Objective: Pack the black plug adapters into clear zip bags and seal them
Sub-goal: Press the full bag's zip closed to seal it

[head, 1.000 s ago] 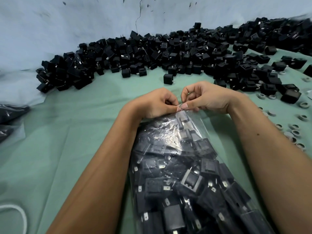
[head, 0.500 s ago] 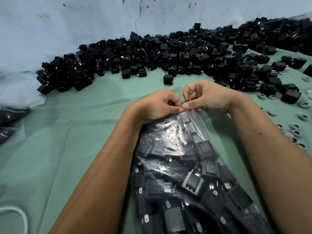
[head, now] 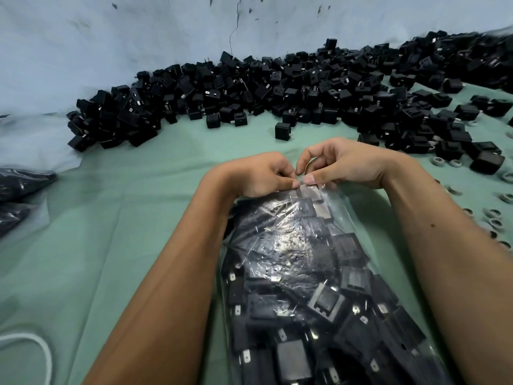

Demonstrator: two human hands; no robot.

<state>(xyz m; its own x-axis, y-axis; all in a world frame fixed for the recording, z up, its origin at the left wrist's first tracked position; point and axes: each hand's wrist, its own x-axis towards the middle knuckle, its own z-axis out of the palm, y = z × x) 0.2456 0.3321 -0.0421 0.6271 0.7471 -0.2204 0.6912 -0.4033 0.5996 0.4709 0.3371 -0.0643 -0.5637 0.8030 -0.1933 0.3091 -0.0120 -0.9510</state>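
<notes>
Reaching forward side by side, both forearms frame a clear bag (head: 313,273) lying on the table (head: 125,218), its far end at the hands. The left hand (head: 258,176) and right hand (head: 344,165) meet knuckle to knuckle at the bag's mouth, wrists bent down. Each hand's fingers (head: 280,173) are curled tight, thumb against forefinger, pinching the bag's top strip between them. The bag is thin, glossy, crinkled film, packed full of black adapters (head: 327,301), boxy matte plastic with small metal prongs. A loose heap (head: 277,87) of the same adapters runs along the pale wall beyond the hands. Green cloth covers the table; small grey rings (head: 494,215) lie scattered at right.
</notes>
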